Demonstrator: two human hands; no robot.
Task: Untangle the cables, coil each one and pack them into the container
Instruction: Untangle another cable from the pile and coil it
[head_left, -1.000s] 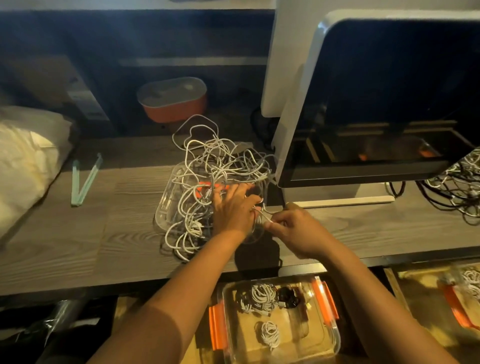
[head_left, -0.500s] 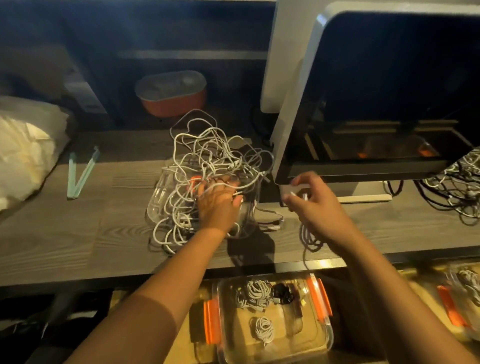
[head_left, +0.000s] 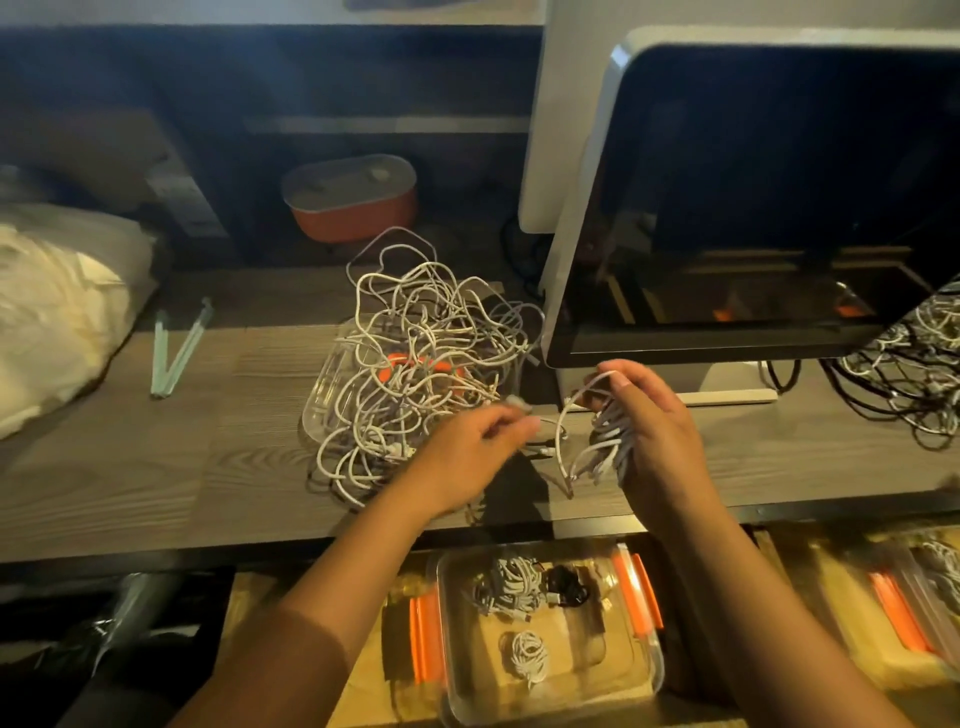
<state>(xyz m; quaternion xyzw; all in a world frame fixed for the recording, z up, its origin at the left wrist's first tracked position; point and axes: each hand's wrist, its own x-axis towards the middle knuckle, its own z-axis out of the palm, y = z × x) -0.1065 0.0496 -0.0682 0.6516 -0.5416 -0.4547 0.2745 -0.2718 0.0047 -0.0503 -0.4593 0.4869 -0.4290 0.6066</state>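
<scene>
While the tangle (head_left: 415, 374) of cables lies heaped on the desk (head_left: 156, 467), the right hand (head_left: 660, 431) just right of it curls its fingers round a coil (head_left: 605, 441), likely to keep the loops gathered, the left hand (head_left: 467, 452) between them too blurred to tell its grip, and the container (head_left: 587, 675) waits nearer, below the desk.

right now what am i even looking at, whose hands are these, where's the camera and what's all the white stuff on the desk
There is no machine here. A person works with bare hands, and the single picture comes from a camera worn on their head, looking forward and down. On the wooden desk, a tangle of white cables lies heaped over a clear tray, beside a monitor. The right hand grips a bunch of cable loops. The left hand is blurred, so I cannot tell whether it holds anything. Below the desk edge, an open clear container with orange clips already has a few coiled cables in it.
</scene>
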